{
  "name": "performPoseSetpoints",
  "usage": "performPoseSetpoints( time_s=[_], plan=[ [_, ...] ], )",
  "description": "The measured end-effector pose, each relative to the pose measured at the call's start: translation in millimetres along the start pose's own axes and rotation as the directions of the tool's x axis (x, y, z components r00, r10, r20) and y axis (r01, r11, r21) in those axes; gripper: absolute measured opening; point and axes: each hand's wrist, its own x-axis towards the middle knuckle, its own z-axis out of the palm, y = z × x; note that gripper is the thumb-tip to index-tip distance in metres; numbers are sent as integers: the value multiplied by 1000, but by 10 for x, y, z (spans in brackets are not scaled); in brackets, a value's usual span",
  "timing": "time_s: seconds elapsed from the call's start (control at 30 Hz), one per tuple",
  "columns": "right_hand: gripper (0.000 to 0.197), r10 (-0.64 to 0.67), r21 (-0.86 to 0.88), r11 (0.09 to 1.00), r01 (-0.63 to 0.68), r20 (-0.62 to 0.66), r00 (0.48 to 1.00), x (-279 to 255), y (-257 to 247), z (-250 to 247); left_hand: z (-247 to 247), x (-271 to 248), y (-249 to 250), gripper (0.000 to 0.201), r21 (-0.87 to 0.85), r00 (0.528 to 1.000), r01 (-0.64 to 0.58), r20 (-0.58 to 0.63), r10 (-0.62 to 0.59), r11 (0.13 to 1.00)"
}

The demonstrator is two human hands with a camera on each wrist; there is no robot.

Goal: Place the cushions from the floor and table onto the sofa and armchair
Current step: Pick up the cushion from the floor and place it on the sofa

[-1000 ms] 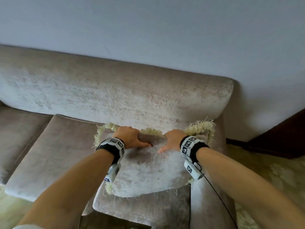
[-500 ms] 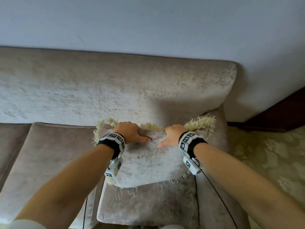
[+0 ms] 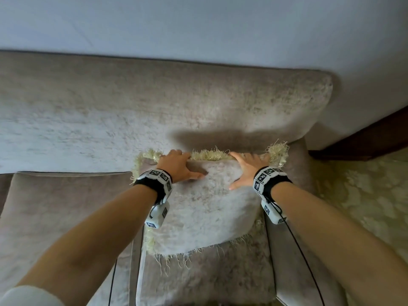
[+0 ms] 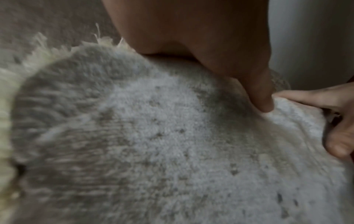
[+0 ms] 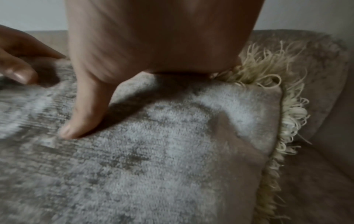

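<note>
A grey plush cushion (image 3: 205, 213) with a cream fringe stands tilted at the right end of the beige sofa (image 3: 154, 111), its top edge near the backrest. My left hand (image 3: 178, 166) grips the top edge left of centre, fingers curled over it and thumb on the front face. My right hand (image 3: 247, 171) holds the top edge nearer the right corner, fingers over the edge and thumb pressed on the front. The left wrist view shows the cushion (image 4: 172, 136) under my left thumb (image 4: 258, 91). In the right wrist view my right thumb (image 5: 86, 118) dents the cushion (image 5: 172, 159).
The sofa's right armrest (image 3: 287, 261) runs beside the cushion. A wide seat cushion (image 3: 55, 206) lies to the left. A pale wall (image 3: 198, 29) rises behind the sofa. Dark wooden furniture (image 3: 364, 140) and patterned carpet (image 3: 364, 206) are to the right.
The cushion has been pushed back towards the backrest and stands more upright. My hands have slid apart along its top edge, the right one towards the right corner.
</note>
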Motion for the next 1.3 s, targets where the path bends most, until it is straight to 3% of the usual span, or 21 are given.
performPoseSetpoints(
  time_s=[0.1, 0.2, 0.37, 0.57, 0.77, 0.9, 1.03, 1.13, 1.3],
  plan=[
    [120, 2, -29, 1000, -1, 25, 1000, 66, -37, -34, 61, 60, -132, 102, -34, 997, 27, 73, -24, 999],
    [112, 4, -73, 997, -2, 31, 1000, 134, -122, -80, 80, 89, -235, 109, -22, 988, 10, 153, -6, 1000],
    [104, 21, -91, 996, -22, -13, 1000, 162, -179, -50, 53, 145, -309, 101, 37, 993, -25, 115, 20, 999],
    [102, 102, -27, 994, -102, -25, 995, 81, 9, -29, -42, 303, -77, 77, 86, 995, -92, 51, 88, 992],
    [101, 226, 79, 971, -225, -8, 974, -29, 316, 62, -152, 573, 287, 76, 82, 989, -145, 38, 142, 986],
    [93, 194, 103, 977, -186, -74, 978, 54, 345, 36, -106, 621, 232, 71, 72, 996, -66, 56, 62, 995],
    [88, 151, 141, 982, -124, -200, 968, 148, 232, 22, -33, 544, -37, 95, 160, 999, 24, -36, -18, 987],
    [93, 138, 166, 981, -102, -216, 967, 157, 178, -20, -102, 431, -103, 105, 142, 996, 80, -62, -71, 987],
    [93, 148, 254, 963, -89, -225, 963, 21, 168, -153, -221, 230, -57, 98, 86, 976, 128, -187, -111, 988]
  ],
)
